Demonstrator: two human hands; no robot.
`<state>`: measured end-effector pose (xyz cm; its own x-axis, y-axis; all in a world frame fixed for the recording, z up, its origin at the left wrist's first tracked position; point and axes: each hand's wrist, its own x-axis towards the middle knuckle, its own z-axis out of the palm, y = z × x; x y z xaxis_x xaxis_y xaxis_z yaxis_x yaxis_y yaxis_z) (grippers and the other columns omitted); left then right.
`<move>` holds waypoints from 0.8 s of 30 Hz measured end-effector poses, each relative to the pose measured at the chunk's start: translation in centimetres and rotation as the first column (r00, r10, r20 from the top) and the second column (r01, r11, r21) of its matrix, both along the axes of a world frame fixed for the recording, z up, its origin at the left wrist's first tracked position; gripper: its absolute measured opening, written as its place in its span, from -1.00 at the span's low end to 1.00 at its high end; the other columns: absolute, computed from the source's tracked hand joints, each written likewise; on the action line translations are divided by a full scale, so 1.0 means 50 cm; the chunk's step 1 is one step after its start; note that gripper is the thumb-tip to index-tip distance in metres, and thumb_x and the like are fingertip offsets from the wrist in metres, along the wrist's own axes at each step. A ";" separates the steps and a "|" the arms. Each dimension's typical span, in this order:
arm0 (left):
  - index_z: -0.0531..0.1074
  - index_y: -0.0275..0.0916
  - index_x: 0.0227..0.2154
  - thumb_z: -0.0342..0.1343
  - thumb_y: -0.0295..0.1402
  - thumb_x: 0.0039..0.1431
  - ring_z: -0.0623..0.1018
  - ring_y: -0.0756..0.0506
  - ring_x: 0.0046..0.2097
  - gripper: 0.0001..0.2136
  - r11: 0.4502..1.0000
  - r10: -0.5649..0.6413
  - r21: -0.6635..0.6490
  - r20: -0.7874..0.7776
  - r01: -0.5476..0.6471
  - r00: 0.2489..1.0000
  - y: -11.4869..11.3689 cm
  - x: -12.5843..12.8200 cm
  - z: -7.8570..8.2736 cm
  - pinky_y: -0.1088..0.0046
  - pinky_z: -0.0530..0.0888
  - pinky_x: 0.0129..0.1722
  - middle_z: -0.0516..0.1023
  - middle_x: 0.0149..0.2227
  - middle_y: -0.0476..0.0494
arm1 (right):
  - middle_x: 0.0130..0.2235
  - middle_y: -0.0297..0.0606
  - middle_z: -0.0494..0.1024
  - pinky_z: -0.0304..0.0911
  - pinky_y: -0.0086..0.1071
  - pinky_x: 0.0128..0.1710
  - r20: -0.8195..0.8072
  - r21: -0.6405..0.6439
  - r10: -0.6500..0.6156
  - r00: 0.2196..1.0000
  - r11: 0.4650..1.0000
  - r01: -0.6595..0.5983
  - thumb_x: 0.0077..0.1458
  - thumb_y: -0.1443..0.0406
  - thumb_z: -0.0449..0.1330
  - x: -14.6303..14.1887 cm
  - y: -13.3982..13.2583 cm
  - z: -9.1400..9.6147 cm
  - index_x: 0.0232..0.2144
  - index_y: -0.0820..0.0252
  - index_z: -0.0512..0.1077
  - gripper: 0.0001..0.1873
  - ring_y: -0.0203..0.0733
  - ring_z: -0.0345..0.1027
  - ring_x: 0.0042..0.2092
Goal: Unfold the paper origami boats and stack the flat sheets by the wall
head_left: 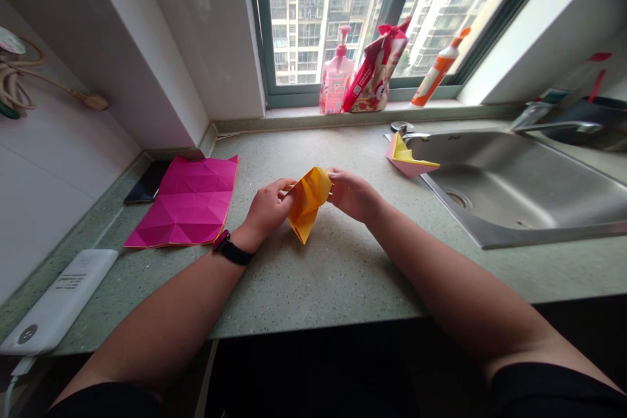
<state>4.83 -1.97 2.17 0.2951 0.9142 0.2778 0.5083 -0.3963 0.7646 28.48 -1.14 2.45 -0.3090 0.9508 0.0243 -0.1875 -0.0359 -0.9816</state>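
Observation:
A folded piece of yellow-orange paper [307, 202] is held just above the green speckled counter [333, 274], between both hands. My left hand [268, 209], with a black watch on its wrist, pinches the paper's left edge. My right hand [351, 194] grips its upper right corner with closed fingers. The paper's lower point hangs down toward the counter.
A creased pink sheet [189, 202] lies to the left, with a dark phone [147, 183] beyond it and a white power bank [59, 300] at the near left edge. A pink-and-yellow folded paper boat [407, 158] rests by the steel sink [514, 189]. Bottles and a bag line the windowsill.

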 end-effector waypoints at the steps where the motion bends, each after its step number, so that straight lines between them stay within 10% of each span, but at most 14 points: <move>1: 0.66 -0.24 -0.02 0.10 -0.28 0.39 0.69 -0.11 -0.19 -0.71 1.000 -0.004 -0.016 -0.007 0.003 1.000 0.002 -0.002 0.000 0.43 0.56 -0.18 0.77 -0.08 -0.17 | -0.12 -0.19 0.69 0.53 -0.05 0.02 -0.021 -0.015 0.003 1.000 1.000 -0.004 0.08 0.02 0.38 0.003 0.001 0.001 -0.36 0.01 0.45 -0.72 0.04 0.58 -0.05; 12: 0.68 -0.24 -0.22 -0.01 -0.15 0.44 0.66 -0.17 -0.23 -0.61 0.989 -0.133 -0.086 -0.157 0.120 0.979 0.007 -0.012 -0.002 0.39 0.44 -0.30 0.75 -0.26 -0.14 | -0.08 -0.11 0.74 0.51 0.16 0.11 0.025 0.021 -0.081 0.996 0.997 0.080 0.19 -0.03 0.14 0.028 0.016 -0.003 -0.25 0.04 0.53 -0.66 0.23 0.61 0.08; 24: 0.66 -0.22 -0.11 -0.05 -0.26 0.50 0.67 -0.24 -0.18 -0.65 0.979 0.192 0.125 -0.293 -0.161 0.937 0.001 -0.013 0.013 0.34 0.39 -0.25 0.75 -0.16 -0.30 | 0.09 -0.07 0.66 0.60 0.00 0.04 0.261 0.154 -0.113 0.959 0.985 0.074 0.14 -0.12 0.44 -0.038 -0.019 -0.037 0.20 -0.02 0.36 -0.29 0.13 0.61 0.10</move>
<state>4.20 -1.94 2.81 0.2150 0.9321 0.2915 0.7776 -0.3440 0.5264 26.57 -2.11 0.61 -0.2321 0.9686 0.0892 0.0869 0.1120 -0.9899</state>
